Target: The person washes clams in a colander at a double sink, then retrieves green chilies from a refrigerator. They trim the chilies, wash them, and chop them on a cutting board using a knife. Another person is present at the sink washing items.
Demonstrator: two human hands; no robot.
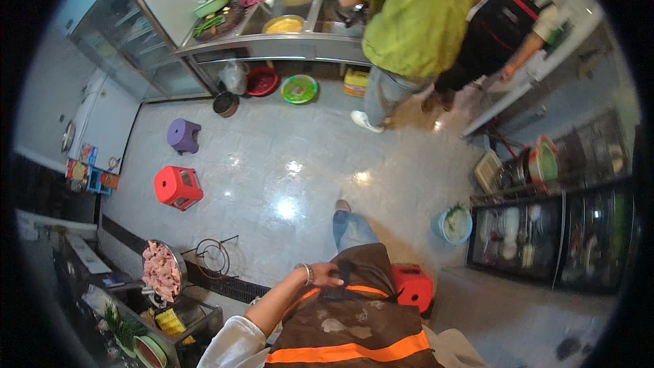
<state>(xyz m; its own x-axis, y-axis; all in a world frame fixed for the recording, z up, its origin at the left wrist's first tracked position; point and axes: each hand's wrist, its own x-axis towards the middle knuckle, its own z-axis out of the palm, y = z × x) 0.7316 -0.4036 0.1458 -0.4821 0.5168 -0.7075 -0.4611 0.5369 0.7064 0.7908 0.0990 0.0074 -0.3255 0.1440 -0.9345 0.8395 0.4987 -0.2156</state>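
Observation:
My left hand (326,275), with a bracelet at the wrist, lies against the front of my brown apron (306,324) beside an orange trim band. A dark object or flap (337,286) is at its fingertips; whether the fingers grip it is unclear. My right hand is out of view. Just beyond the apron, one of my legs in blue jeans (350,230) steps onto the grey floor. A red plastic stool (414,286) stands close by my right side. Over to the left, a metal bowl of raw meat pieces (162,271), apparently chicken, sits at the counter's edge.
A person in a green jacket (419,15) stands at the steel sink (286,38); a person in a black apron (498,25) is beside them. A purple stool (184,135), a red stool (179,186), a metal ring stand (213,258) and a blue bucket (453,225) occupy the floor.

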